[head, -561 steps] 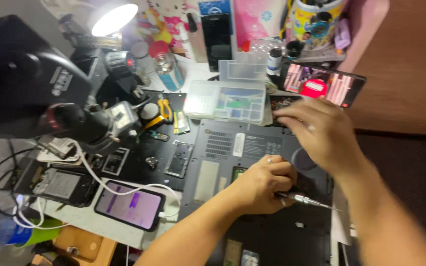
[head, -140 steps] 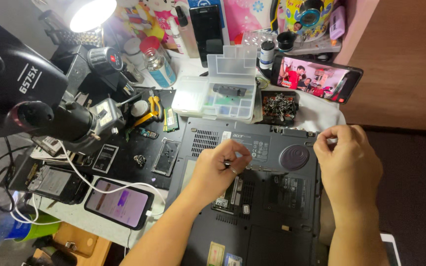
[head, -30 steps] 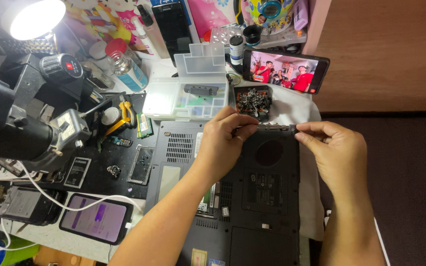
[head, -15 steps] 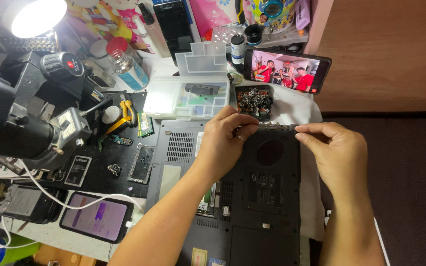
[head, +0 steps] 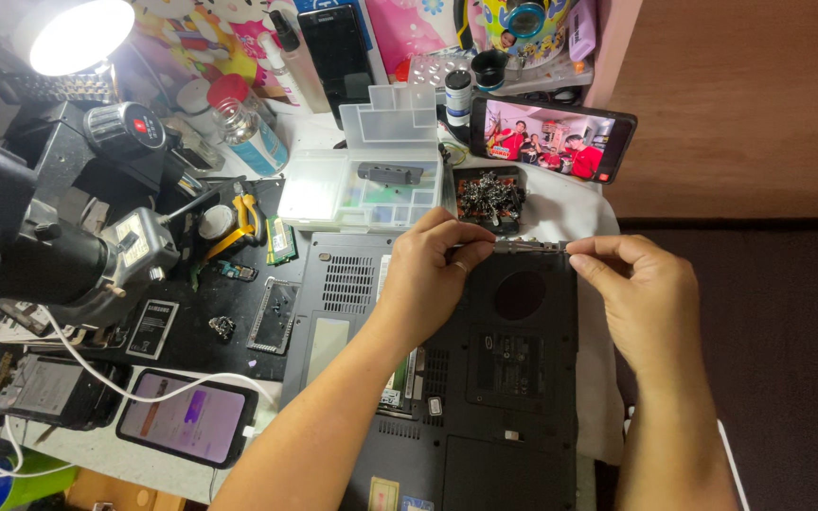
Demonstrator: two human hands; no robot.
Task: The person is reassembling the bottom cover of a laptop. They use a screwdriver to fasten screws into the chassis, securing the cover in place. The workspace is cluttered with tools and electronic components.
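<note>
Both hands pinch a thin metal strip at the far edge of the upturned laptop: the left hand closed on one end, the right hand on the other. The step looks like working this strip at the laptop's back edge; the next move likely calls for even, steady handling from both ends.

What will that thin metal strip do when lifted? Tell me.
The metal strip is long and thin, so probably light and slightly bendy. Pinched at both ends by the left hand and right hand, it looks narrow enough to slip.
</note>
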